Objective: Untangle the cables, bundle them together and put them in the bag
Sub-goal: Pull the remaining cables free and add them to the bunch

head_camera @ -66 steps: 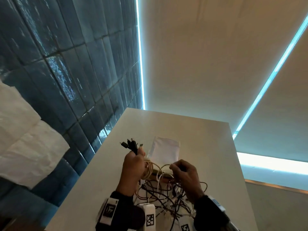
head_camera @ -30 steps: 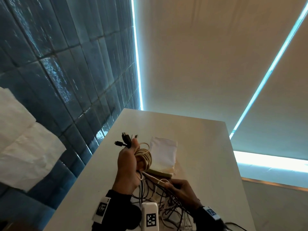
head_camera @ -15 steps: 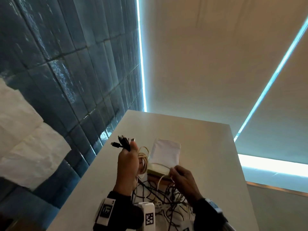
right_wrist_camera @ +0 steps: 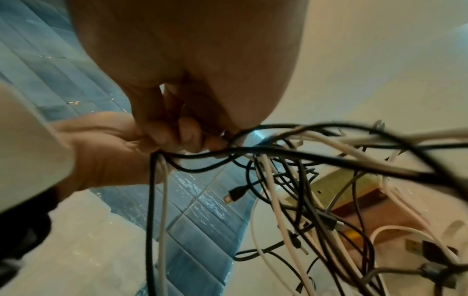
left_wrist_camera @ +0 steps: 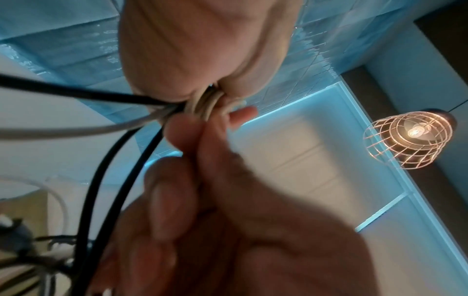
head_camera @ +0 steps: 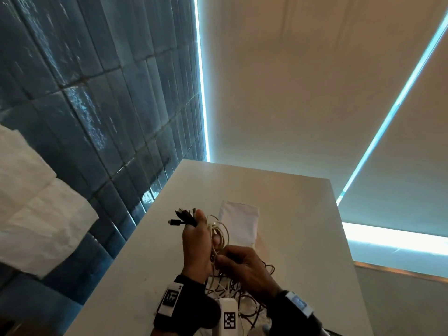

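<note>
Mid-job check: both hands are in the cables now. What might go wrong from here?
1. The left hand grips several plug ends and a beige coil; that full grip could slip and the coil spring loose.
2. The right hand pinches strands joined to the tangle below; pulling may tighten knots.
3. The bag lies flat beyond the hands; dragged cables might shift it.
</note>
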A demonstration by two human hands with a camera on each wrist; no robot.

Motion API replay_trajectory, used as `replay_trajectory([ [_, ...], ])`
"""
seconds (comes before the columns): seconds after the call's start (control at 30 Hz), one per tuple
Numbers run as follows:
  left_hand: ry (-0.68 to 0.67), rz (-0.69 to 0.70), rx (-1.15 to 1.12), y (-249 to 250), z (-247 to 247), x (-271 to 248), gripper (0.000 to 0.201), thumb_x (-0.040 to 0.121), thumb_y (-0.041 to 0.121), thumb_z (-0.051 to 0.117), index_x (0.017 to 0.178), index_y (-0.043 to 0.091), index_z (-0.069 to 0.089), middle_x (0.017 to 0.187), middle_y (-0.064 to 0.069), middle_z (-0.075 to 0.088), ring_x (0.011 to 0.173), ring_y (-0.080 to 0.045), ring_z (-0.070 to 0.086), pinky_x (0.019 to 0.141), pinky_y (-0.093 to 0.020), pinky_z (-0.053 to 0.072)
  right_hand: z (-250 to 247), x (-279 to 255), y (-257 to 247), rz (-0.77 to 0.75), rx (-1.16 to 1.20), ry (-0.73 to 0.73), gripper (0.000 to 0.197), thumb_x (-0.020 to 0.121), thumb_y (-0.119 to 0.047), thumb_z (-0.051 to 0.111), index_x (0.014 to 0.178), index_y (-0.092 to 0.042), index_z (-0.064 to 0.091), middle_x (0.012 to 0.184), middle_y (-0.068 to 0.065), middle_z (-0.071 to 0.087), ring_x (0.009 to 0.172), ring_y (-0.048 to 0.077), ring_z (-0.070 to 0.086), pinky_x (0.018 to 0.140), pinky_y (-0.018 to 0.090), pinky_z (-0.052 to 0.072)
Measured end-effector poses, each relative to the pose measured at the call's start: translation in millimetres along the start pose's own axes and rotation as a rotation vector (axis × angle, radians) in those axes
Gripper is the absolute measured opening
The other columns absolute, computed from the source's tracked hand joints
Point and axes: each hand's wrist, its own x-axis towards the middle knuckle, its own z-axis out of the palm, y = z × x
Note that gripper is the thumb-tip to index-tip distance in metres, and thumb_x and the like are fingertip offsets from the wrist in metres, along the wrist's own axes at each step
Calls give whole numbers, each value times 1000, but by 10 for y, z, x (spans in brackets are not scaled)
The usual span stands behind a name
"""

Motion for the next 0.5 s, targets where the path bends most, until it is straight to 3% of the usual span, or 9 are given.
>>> replay_trajectory([
  [0.1,3,-24,-40,73,10,-38,31,99,36,48,80,12,53,59,0,45,49,-12,45,45,-23,40,-59,-14,54,32,-22,7,22,94,-21,61,76,-10,67,69,-7,59,65,6,51,62,19,42],
  [0.23,-103,-14,25,102,-6,-89,28,96,33,55,82,9,53,50,4,44,43,-11,42,46,-26,36,-161,-12,154,101,-45,15,24,89,-12,67,67,-20,65,61,-13,63,61,-1,55,61,15,43],
  [0.3,-123,7,11,235,-43,-108,28,96,33,55,86,7,56,56,0,49,48,-15,46,48,-27,40,-239,-46,265,133,-62,76,27,86,-18,71,60,-19,63,59,-12,61,59,2,52,60,18,42],
  [0.4,-92,76,-24,523,-114,-78,27,95,36,55,89,10,58,69,-5,57,61,-20,56,59,-31,49,-428,-167,488,179,-98,180,29,89,-26,66,61,-22,72,59,-10,61,59,2,51,60,23,40],
  [0.5,-83,95,-47,599,-127,-62,28,95,37,55,91,10,58,66,-3,57,58,-17,56,56,-29,51,-496,-199,465,134,-84,179,33,93,-23,60,63,-14,69,58,-9,56,56,2,50,57,21,39],
])
